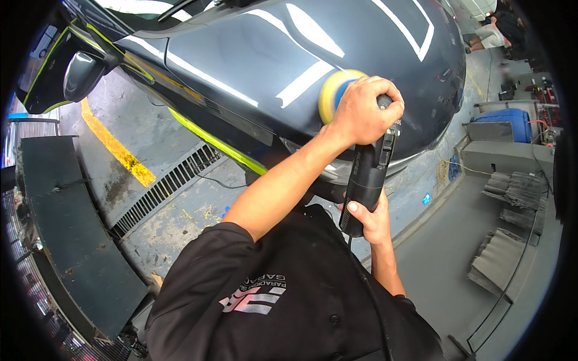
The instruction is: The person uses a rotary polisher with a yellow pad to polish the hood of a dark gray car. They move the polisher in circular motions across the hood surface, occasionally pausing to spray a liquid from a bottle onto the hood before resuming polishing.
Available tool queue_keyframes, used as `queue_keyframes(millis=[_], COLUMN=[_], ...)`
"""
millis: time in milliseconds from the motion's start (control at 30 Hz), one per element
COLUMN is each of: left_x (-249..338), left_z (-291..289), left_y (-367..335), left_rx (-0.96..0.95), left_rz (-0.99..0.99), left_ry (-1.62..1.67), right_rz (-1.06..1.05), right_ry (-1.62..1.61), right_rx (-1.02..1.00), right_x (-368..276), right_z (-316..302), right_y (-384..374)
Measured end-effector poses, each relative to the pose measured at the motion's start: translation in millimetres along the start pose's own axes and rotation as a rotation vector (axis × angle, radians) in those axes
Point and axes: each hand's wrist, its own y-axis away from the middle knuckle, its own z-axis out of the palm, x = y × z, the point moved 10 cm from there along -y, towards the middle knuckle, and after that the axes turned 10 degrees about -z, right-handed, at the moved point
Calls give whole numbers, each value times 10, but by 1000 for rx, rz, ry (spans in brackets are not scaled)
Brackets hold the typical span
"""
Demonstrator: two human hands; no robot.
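A black car polisher point(368, 174) with a yellow foam pad point(329, 99) is in both my hands. My left hand point(366, 108) is closed over its front end, by the dark knob beside the pad. Farther back, my right hand point(372, 218) wraps the rear of the body, thumb on top. The pad rests against the glossy dark grey car hood point(241, 57), near its front corner; the pad's contact face is out of sight. From the polisher's rear, a black cord point(367, 283) runs down over my dark shirt.
A side mirror point(84, 75) juts out at the upper left. Beneath the car's side lies a floor drain grate point(162, 192). A long dark bench point(66, 222) stands at left. At right are a blue bin point(512, 123) and grey panels point(497, 259). Another person point(494, 36) is at the upper right.
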Motion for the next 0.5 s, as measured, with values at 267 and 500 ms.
queue_keyframes(millis=[267, 500], left_x=[24, 9], left_z=[-1079, -1822], left_y=[-397, -749], left_rx=[134, 203], left_rz=[-54, -124], left_ry=[-46, 24], right_rz=[-2, -7], right_ry=[61, 125], right_rx=[-67, -140], right_x=[-302, -500], right_z=[835, 1328], right_y=[-560, -1057])
